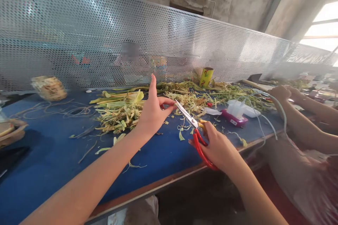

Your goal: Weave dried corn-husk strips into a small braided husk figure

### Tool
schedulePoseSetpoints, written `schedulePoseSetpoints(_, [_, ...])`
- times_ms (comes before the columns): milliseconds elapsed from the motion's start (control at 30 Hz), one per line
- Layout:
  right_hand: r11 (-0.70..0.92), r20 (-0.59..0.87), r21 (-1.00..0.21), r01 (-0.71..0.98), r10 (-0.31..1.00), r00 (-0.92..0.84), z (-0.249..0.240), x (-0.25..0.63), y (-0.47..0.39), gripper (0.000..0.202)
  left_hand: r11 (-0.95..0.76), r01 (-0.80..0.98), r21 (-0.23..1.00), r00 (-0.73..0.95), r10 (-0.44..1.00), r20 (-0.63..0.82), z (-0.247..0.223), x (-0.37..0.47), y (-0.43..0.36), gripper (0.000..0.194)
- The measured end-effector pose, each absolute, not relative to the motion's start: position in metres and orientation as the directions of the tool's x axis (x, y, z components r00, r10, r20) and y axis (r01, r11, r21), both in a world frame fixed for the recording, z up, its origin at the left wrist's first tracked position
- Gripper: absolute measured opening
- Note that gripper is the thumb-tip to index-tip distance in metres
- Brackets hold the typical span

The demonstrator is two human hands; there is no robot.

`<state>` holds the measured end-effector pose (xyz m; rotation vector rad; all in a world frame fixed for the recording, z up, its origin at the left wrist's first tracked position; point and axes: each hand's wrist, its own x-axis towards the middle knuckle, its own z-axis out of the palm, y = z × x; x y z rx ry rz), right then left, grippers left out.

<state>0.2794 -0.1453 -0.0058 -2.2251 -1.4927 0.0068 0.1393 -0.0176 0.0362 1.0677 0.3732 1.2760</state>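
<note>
In the head view, the left hand (154, 111) points one digit straight up while its other fingertips reach to the tip of a pair of silver-bladed scissors with red handles (194, 123); I cannot tell whether they pinch anything. The right hand (218, 144) is wrapped around those handles, holding the scissors over the front of a blue-topped table (55, 168).

Behind the hands spreads a loose heap of yellow-green, partly dried stalks (117, 114), partly hidden by the left hand. Beyond it, a tall perforated metal screen (105, 24) closes off the back. Before the screen stands a yellow cylindrical can (206, 77); far left, a clear rounded container with pale brown contents (49, 88) sits near tangled pale strings (79, 109).

To the right of the scissors lies a magenta plastic box (234, 118) with white plastic on top. Pale tubing-like strips (283, 112) trail beside it, near another person's bare forearms (303, 123).
</note>
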Motion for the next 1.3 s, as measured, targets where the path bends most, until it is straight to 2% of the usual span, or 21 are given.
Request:
schedulePoseSetpoints(233, [-0.344, 0.229, -0.365, 0.865, 0.867, 0.442, -0.004, 0.275, -0.145, 0.033, -0.239, -0.530, 0.813, 0.328, 0.826, 0.458, 0.033, 0.137, -0.016, 0.094])
schedulePoseSetpoints(500, [-0.347, 0.249, -0.348, 0.871, 0.861, 0.443, -0.005, 0.274, -0.145, 0.028, -0.337, -0.436, 0.834, 0.292, 0.824, 0.485, 0.034, 0.139, -0.018, 0.099])
schedulePoseSetpoints(667, [-0.356, 0.245, -0.344, 0.869, 0.859, 0.450, -0.006, 0.273, -0.145, 0.029, -0.507, -0.134, 0.852, 0.311, 0.795, 0.522, 0.038, 0.140, -0.020, 0.110])
schedulePoseSetpoints(767, [-0.346, 0.242, -0.362, 0.866, 0.862, 0.446, -0.006, 0.274, -0.146, 0.033, -0.598, 0.059, 0.799, 0.383, 0.753, 0.536, 0.041, 0.141, -0.021, 0.110])
schedulePoseSetpoints(833, [-0.351, 0.246, -0.363, 0.863, 0.857, 0.453, -0.007, 0.274, -0.147, 0.035, -0.631, 0.111, 0.768, 0.409, 0.733, 0.543, 0.043, 0.142, -0.021, 0.109])
schedulePoseSetpoints(933, [-0.364, 0.276, -0.352, 0.862, 0.840, 0.467, -0.009, 0.275, -0.147, 0.036, -0.639, 0.111, 0.761, 0.409, 0.727, 0.551, 0.043, 0.143, -0.021, 0.109])
schedulePoseSetpoints(1133, [-0.366, 0.270, -0.362, 0.858, 0.839, 0.472, -0.012, 0.274, -0.146, 0.031, -0.591, -0.042, 0.805, 0.403, 0.727, 0.555, 0.041, 0.144, -0.021, 0.112])
schedulePoseSetpoints(1300, [-0.379, 0.247, -0.378, 0.844, 0.838, 0.487, -0.016, 0.273, -0.147, 0.028, -0.596, -0.033, 0.803, 0.392, 0.731, 0.559, 0.046, 0.145, -0.023, 0.115])
